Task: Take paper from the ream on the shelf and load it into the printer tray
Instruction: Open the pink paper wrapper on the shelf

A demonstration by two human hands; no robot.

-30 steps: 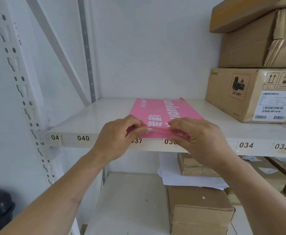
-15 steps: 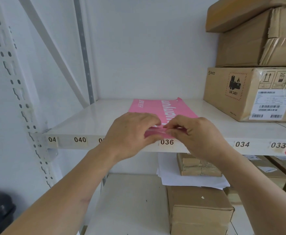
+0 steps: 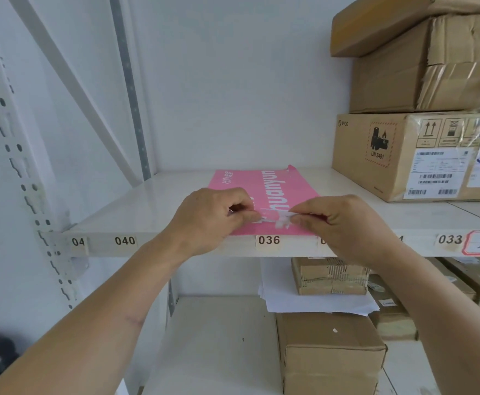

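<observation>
Flat pink-wrapped ream of paper (image 3: 264, 192) lying on the white metal shelf (image 3: 136, 212), near end flush with the numbered front lip; bare shelf to its left, stacked brown cardboard boxes (image 3: 421, 155) well apart at right, contents unseen; left hand (image 3: 213, 220) and right hand (image 3: 344, 226) both pinched on the wrapper's near edge, shiny crumpled film between them.

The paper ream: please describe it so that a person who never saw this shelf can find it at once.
Look at the white shelf whose front edge carries number labels. The paper ream lies flat at that edge, just above label 036, with both hands at its near end. It is the only pink thing; its neighbours are brown cardboard boxes.
</observation>
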